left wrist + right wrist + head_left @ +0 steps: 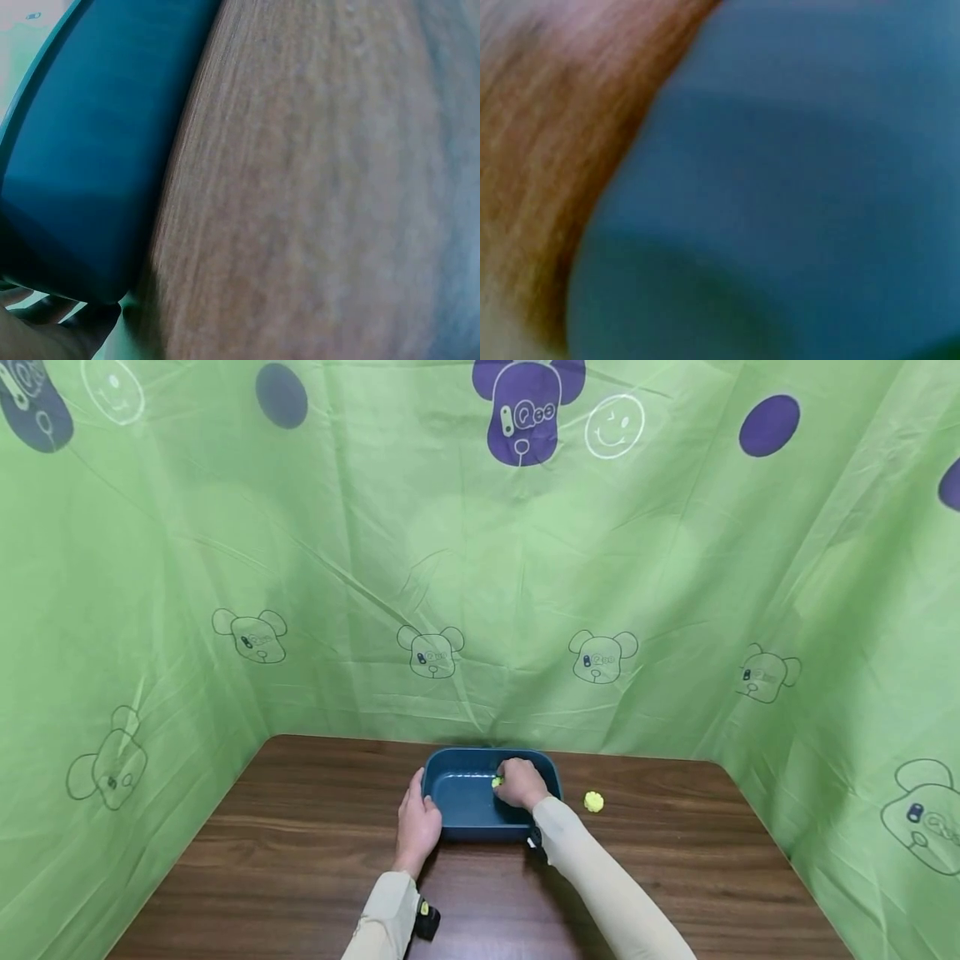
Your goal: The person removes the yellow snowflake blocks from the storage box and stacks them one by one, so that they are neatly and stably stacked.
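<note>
A dark blue rectangular plastic basin (472, 833) stands on the table, with its open top up. My left hand (418, 827) rests against the outside of its left end, fingers fairly straight along the wall. The left wrist view shows these fingers (45, 330) touching the end of the basin. Inside the right part of the basin, my right hand (522, 783) pinches a small yellow-green piece (497, 782), mostly hidden by the fingers. A similar yellow-green, scalloped, flower-like piece (593, 801) lies on the table right of the basin. Only the blurred basin wall (780, 187) and wood fill the right wrist view.
The dark brown wooden table (315, 827) has green printed curtains (517, 568) hanging along its back and both sides. A small black device (427, 920) is strapped at the left wrist, and another (536, 842) shows at the right wrist by the basin's front corner.
</note>
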A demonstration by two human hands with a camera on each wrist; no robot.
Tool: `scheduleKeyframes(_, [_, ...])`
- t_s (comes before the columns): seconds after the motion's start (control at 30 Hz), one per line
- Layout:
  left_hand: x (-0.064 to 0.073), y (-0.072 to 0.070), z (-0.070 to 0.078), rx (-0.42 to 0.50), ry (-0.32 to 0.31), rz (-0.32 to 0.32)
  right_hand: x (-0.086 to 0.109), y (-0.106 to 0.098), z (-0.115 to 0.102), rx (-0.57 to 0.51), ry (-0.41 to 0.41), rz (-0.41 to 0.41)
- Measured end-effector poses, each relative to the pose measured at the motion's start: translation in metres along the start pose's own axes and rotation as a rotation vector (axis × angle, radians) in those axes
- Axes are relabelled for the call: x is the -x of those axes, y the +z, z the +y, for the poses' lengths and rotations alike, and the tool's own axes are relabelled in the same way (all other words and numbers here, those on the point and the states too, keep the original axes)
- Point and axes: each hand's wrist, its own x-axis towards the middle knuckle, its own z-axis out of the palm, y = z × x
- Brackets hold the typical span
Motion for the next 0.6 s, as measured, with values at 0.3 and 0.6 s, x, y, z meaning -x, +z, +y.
scheduleKeyframes(0.3, [-0.0029, -0.0008, -0.0015, -0.012, -0.017, -0.015, -0.0012, 0.0002, -0.0030, -0.060, 0.007, -0.037])
scheduleKeyframes(0.6, [-0.0022, -0.0022, 0.0009, -0.003, -0.030, -0.024, -0.0009, 0.0008, -0.0033, -0.067, 0.025, -0.028])
